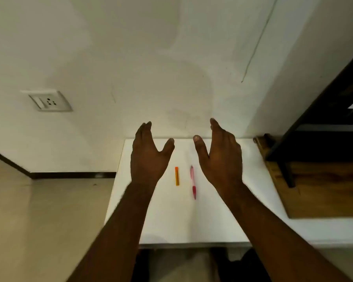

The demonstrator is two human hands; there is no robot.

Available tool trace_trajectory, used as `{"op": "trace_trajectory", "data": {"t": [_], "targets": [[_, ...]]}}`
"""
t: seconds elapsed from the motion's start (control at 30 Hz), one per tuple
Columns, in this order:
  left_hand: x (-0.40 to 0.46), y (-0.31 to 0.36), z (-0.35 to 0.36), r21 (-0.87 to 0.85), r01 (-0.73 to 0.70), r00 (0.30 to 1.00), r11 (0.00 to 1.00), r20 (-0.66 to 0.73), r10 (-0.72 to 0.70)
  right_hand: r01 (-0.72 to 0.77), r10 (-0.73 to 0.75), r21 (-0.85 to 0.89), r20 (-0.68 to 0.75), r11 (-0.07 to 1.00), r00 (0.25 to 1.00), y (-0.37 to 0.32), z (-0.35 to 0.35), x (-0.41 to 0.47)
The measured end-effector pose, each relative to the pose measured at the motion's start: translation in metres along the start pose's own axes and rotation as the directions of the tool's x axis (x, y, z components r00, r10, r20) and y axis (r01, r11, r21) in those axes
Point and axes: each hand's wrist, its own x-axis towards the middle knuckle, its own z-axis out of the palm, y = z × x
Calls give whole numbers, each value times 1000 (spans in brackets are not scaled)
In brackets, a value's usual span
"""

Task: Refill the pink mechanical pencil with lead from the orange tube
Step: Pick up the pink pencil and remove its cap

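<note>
While both arms are stretched out over the table, neither hand is holding anything. The left hand (148, 157) is raised with its back to the camera, fingers straight and held together, thumb splayed out to the right. The right hand (220, 155) pretty much mirrors it: fingers straight, thumb sticking out to the left, nothing in its grip. They're held apart with a clear gap between the two thumbs, and both look to be up off the surface rather than resting on it.

Down in that gap, on the white table (192, 220), are the two bits that matter. The orange tube (177, 176) lies flat, running lengthwise away from the person, just right of the left wrist. Right beside it, not touching, is the pink mechanical pencil (193, 182), also lying flat and roughly parallel, a bit longer, with its darker pink end toward the person. It sits just left of the right wrist.

Further out, a wooden board (324, 192) lies against the table's right side, with a dark frame (314, 123) above it. On the wall off to the left is a wall socket (49, 101).
</note>
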Motion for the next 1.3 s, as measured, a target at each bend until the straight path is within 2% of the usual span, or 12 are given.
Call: {"op": "trace_trajectory", "data": {"t": [0.13,0.4,0.53,0.67,0.77,0.87,0.97,1.13,1.2,1.3], "targets": [[-8,-40,33,-77,209,974,975,101,-201,-167,155,69,151,984,976,28,49,-22],[-20,-76,82,-66,319,926,945,235,-296,-423,382,8,416,906,825,69,123,-43],[-10,-73,95,-25,283,930,959,251,-269,-432,410,-69,479,899,777,75,143,-31],[-2,-68,105,-35,300,917,953,287,-278,-410,393,-79,491,909,777,77,152,-26],[0,-67,112,-37,340,899,940,307,-313,-450,390,16,471,893,791,77,151,-25],[4,-67,115,-55,382,881,922,322,-346,-451,336,203,427,869,839,73,142,-20],[5,-65,119,-146,425,863,893,363,-351,-449,287,371,416,813,863,67,134,-16],[1,-57,121,-260,435,868,862,376,-325,-422,211,447,448,789,869,63,126,-15],[2,-56,121,-285,437,873,853,364,-325,-488,233,501,488,715,841,67,123,-11],[2,-53,121,-276,443,866,853,379,-327,-630,333,584,542,511,772,74,117,-1]]}}
